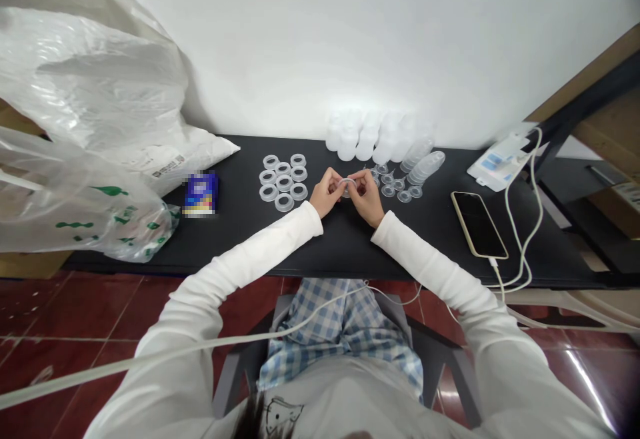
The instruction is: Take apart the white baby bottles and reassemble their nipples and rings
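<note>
Between the fingertips of both hands, over the middle of the black table (pixel 235 239), is a translucent plastic ring (pixel 347 188). My left hand (pixel 325 192) pinches its left side. On its right side, my right hand (pixel 367 198) is closed with thumb and fingertips. Fingers cover much of the ring. Several similar translucent rings (pixel 284 201) lie in a cluster left of my hands. Just to the right sit several small clear funnel-like pieces with thin stems (pixel 405 196). Behind them stand white translucent bottles (pixel 347 144), beside stacked clear cups or caps (pixel 427 167).
Large plastic bags (pixel 100 86) fill the left end of the table, near a small blue box (pixel 201 194). At the right lie a phone (pixel 479 224) on a white charging cable (pixel 520 246) and a white-blue packet (pixel 500 159). Another cable (pixel 210 344) crosses my lap.
</note>
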Motion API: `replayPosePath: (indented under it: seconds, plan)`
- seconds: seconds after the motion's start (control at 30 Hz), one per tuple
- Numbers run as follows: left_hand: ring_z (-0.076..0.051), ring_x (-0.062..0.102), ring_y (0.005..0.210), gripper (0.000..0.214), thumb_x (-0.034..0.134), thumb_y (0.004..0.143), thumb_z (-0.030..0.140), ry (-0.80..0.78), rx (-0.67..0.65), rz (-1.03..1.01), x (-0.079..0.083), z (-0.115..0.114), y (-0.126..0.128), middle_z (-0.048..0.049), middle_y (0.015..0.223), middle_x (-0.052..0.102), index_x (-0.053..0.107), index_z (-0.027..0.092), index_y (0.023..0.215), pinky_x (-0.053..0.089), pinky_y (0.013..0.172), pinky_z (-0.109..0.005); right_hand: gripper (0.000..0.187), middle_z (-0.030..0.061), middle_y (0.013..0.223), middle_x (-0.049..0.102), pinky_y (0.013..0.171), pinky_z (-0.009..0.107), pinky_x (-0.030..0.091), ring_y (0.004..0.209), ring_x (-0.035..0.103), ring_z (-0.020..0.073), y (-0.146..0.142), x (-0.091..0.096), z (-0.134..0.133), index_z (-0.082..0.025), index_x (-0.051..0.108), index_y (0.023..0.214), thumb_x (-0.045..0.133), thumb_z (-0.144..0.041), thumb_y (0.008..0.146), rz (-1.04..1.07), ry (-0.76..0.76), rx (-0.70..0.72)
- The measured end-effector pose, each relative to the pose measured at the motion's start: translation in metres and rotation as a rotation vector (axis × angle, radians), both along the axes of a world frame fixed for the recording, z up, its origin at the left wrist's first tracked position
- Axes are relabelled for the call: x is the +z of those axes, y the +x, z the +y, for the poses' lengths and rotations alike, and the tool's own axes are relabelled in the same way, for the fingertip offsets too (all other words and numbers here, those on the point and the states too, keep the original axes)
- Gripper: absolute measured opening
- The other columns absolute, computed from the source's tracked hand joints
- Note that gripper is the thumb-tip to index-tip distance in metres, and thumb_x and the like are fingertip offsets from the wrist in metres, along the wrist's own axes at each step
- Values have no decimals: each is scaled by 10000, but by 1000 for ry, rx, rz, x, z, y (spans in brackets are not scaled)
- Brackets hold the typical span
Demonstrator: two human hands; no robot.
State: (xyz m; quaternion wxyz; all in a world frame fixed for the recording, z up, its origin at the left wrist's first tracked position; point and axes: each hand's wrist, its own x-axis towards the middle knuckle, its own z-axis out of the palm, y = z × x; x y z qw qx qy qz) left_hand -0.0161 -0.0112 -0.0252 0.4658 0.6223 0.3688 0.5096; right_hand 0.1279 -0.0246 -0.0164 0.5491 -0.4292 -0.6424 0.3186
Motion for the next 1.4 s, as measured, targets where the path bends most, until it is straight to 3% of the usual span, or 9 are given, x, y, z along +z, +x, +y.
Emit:
replayPosePath:
  seconds: [0.2,0.3,0.4,0.5,0.63,0.8,0.97,1.2,1.4]
  plan:
    - [-87,573,559,487,661,816,681,42,92,-97,-1,4,1,41,709,590,547,232,966,488,533,-220,508,-56,744,498,556,281,397,588,467,108,-1,1,2,-264,450,1083,672,-648,834,65,2,25]
    - [-103,623,671,500,696,792,671,66,116,-188,4,6,1,-3,895,648,557,240,1003,542,639,-253,589,-47,820,545,527,265,413,587,481,101,0,0,5,-285,408,1117,591,-757,816,240,-106,63]
    - [-110,630,738,457,722,785,632,68,94,-176,11,5,1,-31,1032,632,578,237,966,557,739,-283,573,-32,803,541,504,264,411,575,452,99,2,4,7,-264,510,1063,528,-786,827,265,-213,105]
    - [-126,644,822,363,737,804,523,63,87,-131,15,5,4,-34,1043,611,574,236,956,553,806,-282,526,-4,847,596,515,267,413,595,438,96,5,10,6,-243,595,961,622,-741,794,185,-208,119]
    - [-131,667,893,278,662,844,243,21,114,-180,13,12,10,-32,1021,624,497,244,1068,549,839,-276,496,44,1032,657,580,273,455,709,507,117,8,13,9,-236,547,865,681,-703,766,159,-94,2]
    - [-170,640,1108,411,564,830,84,42,339,-63,9,33,24,-111,1243,581,425,228,1188,518,967,-334,495,-9,816,545,623,279,461,667,476,115,17,13,20,-239,525,893,655,-704,788,160,-7,-192]
    - [-296,440,1373,639,758,758,203,104,556,81,9,63,52,-197,1373,455,386,182,1276,340,1169,-468,470,2,832,545,671,285,470,700,485,121,25,22,20,-231,548,911,639,-683,822,174,104,-283]
    - [-374,451,1309,553,812,698,207,-71,654,215,13,92,65,-189,1268,490,451,197,1116,296,1150,-540,462,-3,786,514,633,293,474,664,476,131,34,21,21,-232,582,1011,621,-662,845,95,136,-330]
    - [-354,481,1229,492,789,694,184,-15,574,250,8,67,42,-125,1196,552,463,242,1058,346,1093,-548,434,18,844,577,724,306,531,756,567,144,45,21,25,-233,590,1030,609,-636,870,43,151,-295]
